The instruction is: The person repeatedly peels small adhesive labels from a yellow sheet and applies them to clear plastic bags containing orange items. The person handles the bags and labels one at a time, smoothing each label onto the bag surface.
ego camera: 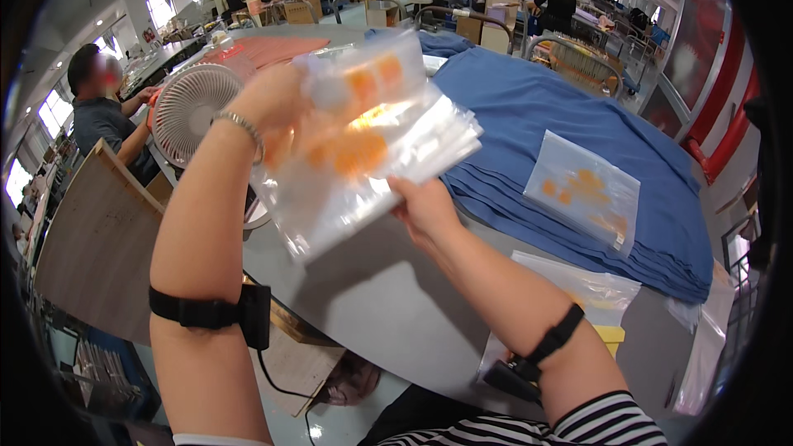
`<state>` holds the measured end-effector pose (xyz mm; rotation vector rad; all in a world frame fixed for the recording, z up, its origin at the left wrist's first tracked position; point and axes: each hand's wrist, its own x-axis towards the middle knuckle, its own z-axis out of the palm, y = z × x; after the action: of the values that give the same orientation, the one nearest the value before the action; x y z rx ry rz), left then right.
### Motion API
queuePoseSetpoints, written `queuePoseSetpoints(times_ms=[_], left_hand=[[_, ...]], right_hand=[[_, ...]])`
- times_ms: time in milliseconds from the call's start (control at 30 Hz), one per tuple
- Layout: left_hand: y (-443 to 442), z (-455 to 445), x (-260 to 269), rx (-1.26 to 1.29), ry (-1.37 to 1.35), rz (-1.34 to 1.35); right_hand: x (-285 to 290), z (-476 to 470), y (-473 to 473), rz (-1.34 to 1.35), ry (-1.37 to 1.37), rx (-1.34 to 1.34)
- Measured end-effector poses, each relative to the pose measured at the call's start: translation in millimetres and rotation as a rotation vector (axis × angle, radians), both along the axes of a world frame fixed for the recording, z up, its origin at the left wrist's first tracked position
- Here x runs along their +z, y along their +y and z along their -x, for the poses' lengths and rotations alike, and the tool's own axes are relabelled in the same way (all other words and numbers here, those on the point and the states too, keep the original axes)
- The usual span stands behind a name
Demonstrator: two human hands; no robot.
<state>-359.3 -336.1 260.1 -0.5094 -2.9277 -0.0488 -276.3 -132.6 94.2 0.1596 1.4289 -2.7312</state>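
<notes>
In front of me are clear plastic bags (347, 198) with orange print, glossy and partly blurred, held up above the grey table (372, 303). My right hand (427, 204) pinches the near edge of the bags, thumb on top. My left hand (279, 99), blurred by motion, grips them at the far left; its fingers are partly hidden behind an upper translucent bag (396, 68). To the right, a flat stack of similar zip bags (582, 192) rests on layered blue fabric (495, 99).
A round fan (197, 111) stands left of my left hand, with a person (108, 118) beyond it. Coral fabric (279, 49) lies at the table's far side. More plastic bags (576, 279) and a yellow piece (610, 337) lie near my right forearm. A wooden board (99, 248) stands at left.
</notes>
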Motion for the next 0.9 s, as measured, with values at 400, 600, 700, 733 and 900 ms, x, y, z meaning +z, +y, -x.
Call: queuePoseSetpoints(times_ms=[400, 600, 700, 733, 900], left_hand=[[8, 18, -161, -0.173, -0.301, -0.103], [3, 28, -175, -0.238, -0.166, -0.107], [18, 15, -172, -0.274, 0.287, 0.014], [28, 8, -173, -0.279, 0.502, 0.064], [101, -56, -179, -0.362, -0.116, -0.554]], right_hand=[[-50, 113, -39, -0.072, -0.406, 0.218], [-26, 56, 71, -1.179, 0.433, 0.590], [-15, -5, 196, -1.534, 0.215, 0.252], [-14, -16, 240, -1.758, -0.036, 0.005], [-27, -97, 416, -1.862, -0.527, -0.729]])
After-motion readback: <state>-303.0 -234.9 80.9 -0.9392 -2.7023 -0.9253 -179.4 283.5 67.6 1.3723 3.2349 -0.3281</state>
